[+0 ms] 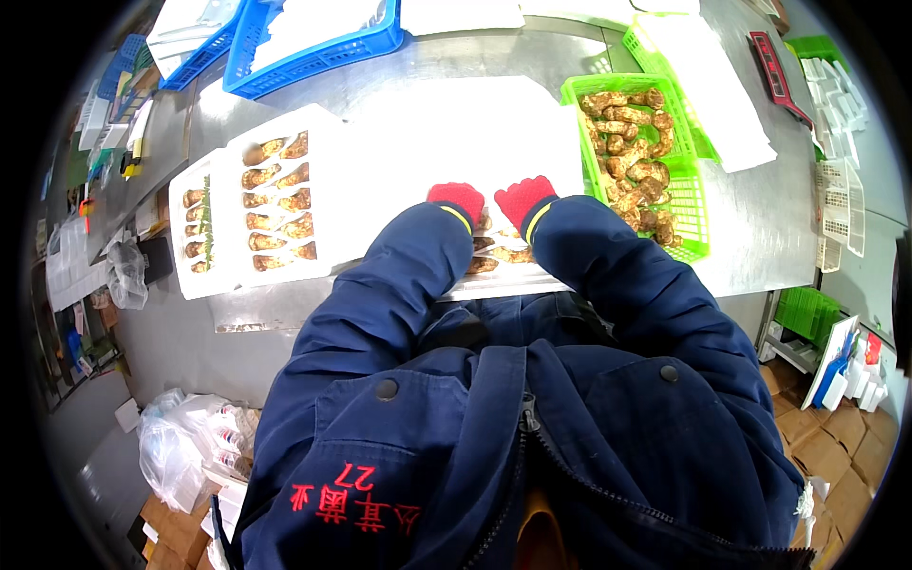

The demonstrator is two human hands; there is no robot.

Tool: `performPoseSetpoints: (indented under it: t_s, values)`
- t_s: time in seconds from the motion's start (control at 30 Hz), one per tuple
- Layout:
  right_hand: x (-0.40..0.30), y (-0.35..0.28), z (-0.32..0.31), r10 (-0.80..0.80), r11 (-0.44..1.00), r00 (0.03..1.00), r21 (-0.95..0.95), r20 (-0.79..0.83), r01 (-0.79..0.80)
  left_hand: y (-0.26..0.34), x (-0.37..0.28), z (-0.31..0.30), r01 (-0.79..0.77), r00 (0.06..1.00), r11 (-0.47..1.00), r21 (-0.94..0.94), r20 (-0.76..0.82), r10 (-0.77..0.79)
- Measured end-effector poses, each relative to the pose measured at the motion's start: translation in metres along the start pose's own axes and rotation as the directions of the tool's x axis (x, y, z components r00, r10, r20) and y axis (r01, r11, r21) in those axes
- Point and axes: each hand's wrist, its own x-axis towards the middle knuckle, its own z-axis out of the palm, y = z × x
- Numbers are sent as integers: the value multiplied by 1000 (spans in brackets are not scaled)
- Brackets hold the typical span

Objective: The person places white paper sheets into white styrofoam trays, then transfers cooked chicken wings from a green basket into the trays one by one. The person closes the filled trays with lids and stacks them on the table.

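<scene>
Both hands wear red knit gloves with yellow cuff edges. My left hand is over the upper left part of a white tray close to my body; my right hand is over its upper right part. Brown mushrooms lie in that tray on white lining, partly hidden by my hands and sleeves. Whether either hand grips anything cannot be seen. At the left, a white foam box holds two columns of mushrooms. On the right, green plastic baskets hold many loose mushrooms.
Farther left stands a white box of mushrooms with a green leafy strip. Blue crates stand at the back left. White sheets lie over a green basket at the back right, near a red-framed device on the metal table.
</scene>
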Motion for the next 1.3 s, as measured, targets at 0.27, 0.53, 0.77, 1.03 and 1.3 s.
performPoseSetpoints:
  t_s: [0.27, 0.53, 0.77, 1.03, 1.3]
  values:
    - [5, 3, 11, 4, 1000, 987, -1, 161, -4, -1, -9, 15, -36, 999, 999, -11, -16, 36]
    - [-6, -6, 27, 31, 999, 987, -31, 160, -26, 3, -13, 16, -20, 1000, 987, 162, 3, 20]
    - [-60, 14, -20, -59, 928, 939, 328, -339, 176, 1, -27, 21, -49, 992, 954, 296, -100, 81]
    - [-116, 147, 7, 515, 832, 702, 485, -492, -271, 2, -43, 8, -192, 866, 964, 186, -429, 255]
    - [-88, 161, 8, 317, 948, 871, 164, -376, -274, -11, -50, 8, -207, 770, 952, 227, -562, 301]
